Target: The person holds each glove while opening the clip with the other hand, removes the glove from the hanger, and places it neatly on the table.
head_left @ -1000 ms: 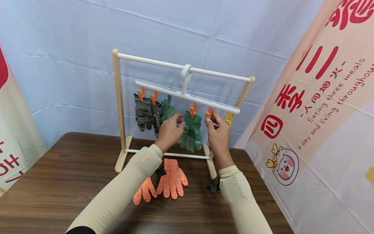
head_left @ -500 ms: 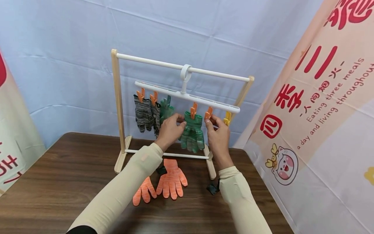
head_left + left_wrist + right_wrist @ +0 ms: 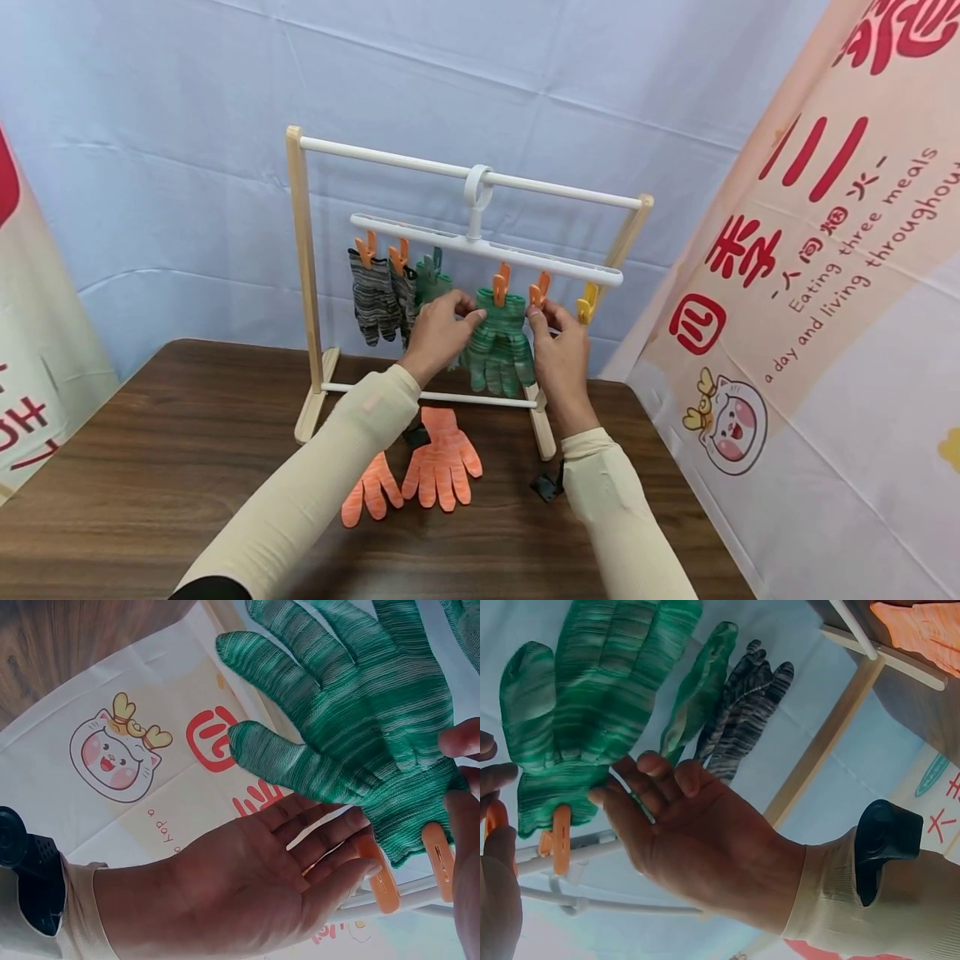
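A green striped glove (image 3: 501,337) hangs fingers-down from the white hanger (image 3: 551,265), an orange clothespin (image 3: 501,283) on its cuff. My left hand (image 3: 442,329) pinches the cuff's left edge between thumb and fingers, as the right wrist view shows. Just right of the cuff, my right hand (image 3: 562,354) pinches a second orange clothespin (image 3: 380,879) between thumb and fingers. Close up in the left wrist view, that clothespin sits right beside the cuff's other edge. Behind my left hand hangs another green glove (image 3: 433,283), partly hidden, on a dark green clothespin (image 3: 432,262).
Two grey striped gloves (image 3: 371,296) hang at left on orange clothespins. A yellow clothespin (image 3: 587,302) hangs at the right end. The wood-and-white rack (image 3: 306,250) stands on the brown table (image 3: 150,442). Two orange gloves (image 3: 442,458) lie in front of it.
The green glove has shifted right, its cuff spread closer to the right-hand clothespin. My left hand has moved slightly right with it. The hanger has swung a little, its left end lower.
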A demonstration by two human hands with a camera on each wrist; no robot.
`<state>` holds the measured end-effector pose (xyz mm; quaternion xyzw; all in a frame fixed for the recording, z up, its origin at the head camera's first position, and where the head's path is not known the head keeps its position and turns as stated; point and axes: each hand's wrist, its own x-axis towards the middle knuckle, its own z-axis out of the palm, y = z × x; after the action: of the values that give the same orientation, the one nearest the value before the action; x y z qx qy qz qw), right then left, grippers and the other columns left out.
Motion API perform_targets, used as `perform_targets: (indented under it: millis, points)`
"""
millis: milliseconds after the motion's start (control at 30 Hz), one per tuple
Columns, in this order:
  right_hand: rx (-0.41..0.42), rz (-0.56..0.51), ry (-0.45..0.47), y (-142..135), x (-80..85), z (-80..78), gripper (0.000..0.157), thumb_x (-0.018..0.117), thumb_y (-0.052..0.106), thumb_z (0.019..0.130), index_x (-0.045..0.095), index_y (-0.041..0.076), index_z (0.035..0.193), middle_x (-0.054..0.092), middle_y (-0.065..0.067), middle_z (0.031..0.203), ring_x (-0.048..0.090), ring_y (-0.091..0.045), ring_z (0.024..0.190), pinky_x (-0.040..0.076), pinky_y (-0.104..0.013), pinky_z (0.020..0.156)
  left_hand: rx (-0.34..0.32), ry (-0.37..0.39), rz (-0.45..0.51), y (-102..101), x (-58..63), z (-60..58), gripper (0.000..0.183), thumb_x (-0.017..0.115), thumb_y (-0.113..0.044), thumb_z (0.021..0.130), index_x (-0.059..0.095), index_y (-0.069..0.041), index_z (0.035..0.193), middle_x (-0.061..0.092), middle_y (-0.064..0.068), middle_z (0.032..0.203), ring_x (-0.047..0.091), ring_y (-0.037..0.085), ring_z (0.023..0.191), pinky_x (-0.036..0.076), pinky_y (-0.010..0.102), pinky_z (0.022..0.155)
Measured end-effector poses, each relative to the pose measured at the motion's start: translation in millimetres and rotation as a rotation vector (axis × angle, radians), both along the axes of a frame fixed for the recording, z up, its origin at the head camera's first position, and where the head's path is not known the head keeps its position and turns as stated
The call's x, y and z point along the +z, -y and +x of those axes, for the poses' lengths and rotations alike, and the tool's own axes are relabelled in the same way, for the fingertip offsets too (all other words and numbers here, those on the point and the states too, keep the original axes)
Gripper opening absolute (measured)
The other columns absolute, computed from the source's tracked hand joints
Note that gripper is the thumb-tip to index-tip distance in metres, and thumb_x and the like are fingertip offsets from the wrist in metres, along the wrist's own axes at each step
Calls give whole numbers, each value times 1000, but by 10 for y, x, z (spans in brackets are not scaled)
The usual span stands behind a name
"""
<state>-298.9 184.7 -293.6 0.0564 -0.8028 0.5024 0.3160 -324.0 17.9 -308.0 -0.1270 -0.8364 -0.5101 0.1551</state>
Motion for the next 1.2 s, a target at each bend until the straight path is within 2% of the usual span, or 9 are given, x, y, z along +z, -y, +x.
perform_targets:
  millis: [167,300,400,600,733,867,967,1200]
  points:
    - [-26,-11,8,4,-16,-10,31,58,38,89,68,11,100,68,-4,91,59,-15,86,44,-32,72,-15,9,22,0,4,-13,17,57,-34,91,56,-18,96,58,-4,89,59,14,62,44,33,54]
    - [-53,-19,47,2,-34,1,38,53,48,89,70,14,87,67,-5,89,55,-18,79,40,-33,65,-26,11,31,4,19,-11,16,56,-33,91,56,-17,95,59,-3,86,59,15,61,45,32,54]
    - [-69,-17,72,0,-45,13,43,50,54,88,71,17,81,68,-3,90,56,-17,81,40,-35,63,-30,11,36,8,28,-4,16,56,-32,91,56,-17,95,59,-2,83,59,15,61,46,33,53]
    - [-69,16,46,15,-62,16,48,48,52,90,75,13,87,70,0,91,61,-13,94,45,-36,75,-35,16,42,19,24,2,15,56,-32,92,55,-17,94,58,-1,82,61,20,63,46,33,54]
    - [-40,22,33,51,-65,17,49,49,53,89,74,11,85,69,-3,92,61,-17,86,46,-38,71,-37,20,41,20,15,-2,15,56,-31,92,55,-16,94,58,-1,81,62,21,64,46,33,54]
    - [26,62,26,96,-46,26,48,50,53,88,70,13,105,65,-5,106,59,-17,91,47,-37,76,-28,28,42,14,10,-11,15,57,-31,91,55,-17,93,58,-1,81,60,17,61,47,32,54]
    - [72,102,39,127,-25,54,53,51,53,88,56,17,126,60,-4,119,58,-16,103,47,-35,84,-20,28,41,8,11,-12,15,57,-31,91,56,-16,93,58,-1,80,59,14,60,47,31,53]
    - [140,126,52,195,20,61,59,51,48,89,41,17,138,52,-7,128,55,-18,108,47,-35,85,-21,18,42,-7,10,6,15,58,-30,91,56,-16,93,58,-1,81,58,13,60,47,30,53]
